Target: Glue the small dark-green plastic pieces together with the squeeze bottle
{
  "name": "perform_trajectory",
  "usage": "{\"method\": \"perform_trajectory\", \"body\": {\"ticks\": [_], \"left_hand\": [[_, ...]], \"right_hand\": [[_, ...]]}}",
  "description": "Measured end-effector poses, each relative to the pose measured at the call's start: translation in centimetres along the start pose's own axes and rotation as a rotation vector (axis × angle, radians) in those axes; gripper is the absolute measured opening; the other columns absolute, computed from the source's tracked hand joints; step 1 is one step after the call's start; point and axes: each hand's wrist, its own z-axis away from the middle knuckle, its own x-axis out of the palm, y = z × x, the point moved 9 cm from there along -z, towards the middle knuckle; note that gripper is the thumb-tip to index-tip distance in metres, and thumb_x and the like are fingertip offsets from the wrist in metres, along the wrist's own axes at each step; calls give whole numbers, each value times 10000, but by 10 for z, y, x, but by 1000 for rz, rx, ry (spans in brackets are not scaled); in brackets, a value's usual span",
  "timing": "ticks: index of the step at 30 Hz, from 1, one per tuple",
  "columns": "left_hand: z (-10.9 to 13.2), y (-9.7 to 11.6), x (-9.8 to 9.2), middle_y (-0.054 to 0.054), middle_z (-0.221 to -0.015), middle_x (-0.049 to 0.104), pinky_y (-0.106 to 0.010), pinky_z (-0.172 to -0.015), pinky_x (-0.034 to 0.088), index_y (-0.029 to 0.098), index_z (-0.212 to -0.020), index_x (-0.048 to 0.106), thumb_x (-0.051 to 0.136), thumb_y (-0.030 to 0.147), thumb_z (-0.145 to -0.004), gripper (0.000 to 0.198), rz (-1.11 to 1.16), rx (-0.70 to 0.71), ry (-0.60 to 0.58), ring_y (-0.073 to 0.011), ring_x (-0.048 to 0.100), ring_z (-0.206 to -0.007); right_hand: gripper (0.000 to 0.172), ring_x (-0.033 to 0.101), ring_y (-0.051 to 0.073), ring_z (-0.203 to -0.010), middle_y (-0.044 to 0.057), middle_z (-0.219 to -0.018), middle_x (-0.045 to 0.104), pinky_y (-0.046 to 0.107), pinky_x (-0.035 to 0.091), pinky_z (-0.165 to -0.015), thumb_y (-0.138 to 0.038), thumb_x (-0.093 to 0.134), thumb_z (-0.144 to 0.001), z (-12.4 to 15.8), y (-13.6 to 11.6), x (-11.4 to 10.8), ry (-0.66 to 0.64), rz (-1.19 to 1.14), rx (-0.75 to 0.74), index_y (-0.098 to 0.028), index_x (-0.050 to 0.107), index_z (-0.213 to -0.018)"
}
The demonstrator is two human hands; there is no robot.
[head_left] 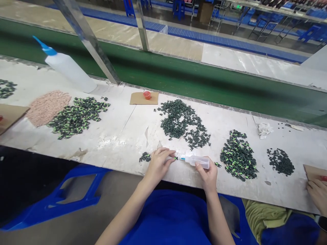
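My left hand [158, 164] pinches a small black-and-green piece [176, 158] between thumb and fingertips. In my right hand [208, 175] lies a small translucent squeeze bottle [196, 160], held sideways. Its thin blue nozzle points left at the piece; whether the two touch I cannot tell. Beside my left hand is a little cluster of dark pieces [145, 157]. A few black-and-green pieces [217, 164] lie just right of my right hand. Beyond both hands spreads a pile of short dark green pieces [178, 119], and to the right a larger black-and-green pile [238, 156].
A large white bottle with a blue nozzle [71, 73] leans at the left, near pink pieces [48, 107] and another black-and-green pile [76, 117]. A red cup [146, 95] sits on cardboard [136, 98]. Far right, a co-worker's hand [318, 194] rests by small black pieces [281, 161].
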Motion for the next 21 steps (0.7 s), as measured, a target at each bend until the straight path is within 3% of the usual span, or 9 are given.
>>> {"method": "perform_trajectory", "body": {"ticks": [21], "left_hand": [[-1,-5,-1,-26,-793,737,-446,-855,496,215,-982,681,688,134,-752,244,48,-60,28,-257,630,-957]], "right_hand": [[252,431,113,-498,-34,-524,501,232,353,-484,-396,631,-722,-1,6,8,-66,90,56,-180,549,-622]]}}
